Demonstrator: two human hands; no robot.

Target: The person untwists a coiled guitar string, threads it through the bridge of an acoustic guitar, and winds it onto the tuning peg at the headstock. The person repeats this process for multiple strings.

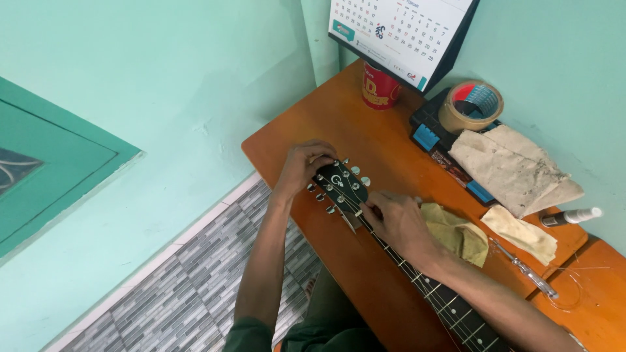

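Note:
A guitar lies along the orange wooden table (pixel 313 127), its black headstock (pixel 340 188) pointing to the far left, with silver tuning pegs on both sides. My left hand (pixel 303 166) curls over the top end of the headstock, fingers on the pegs there. My right hand (pixel 396 220) rests on the neck just below the headstock, fingertips pressing on the strings by the nut. The dark fretboard (pixel 450 309) runs toward the lower right under my forearm.
A yellow cloth (pixel 463 234) lies beside my right hand. Farther off are a screwdriver (pixel 525 268), a folded stained cloth (pixel 515 166), a small pale cloth (pixel 525 233), a tape roll (pixel 471 105) on a black box, a red cup (pixel 379 88), a desk calendar (pixel 401 32), a white-capped tube (pixel 574 216), and loose wire (pixel 577 287).

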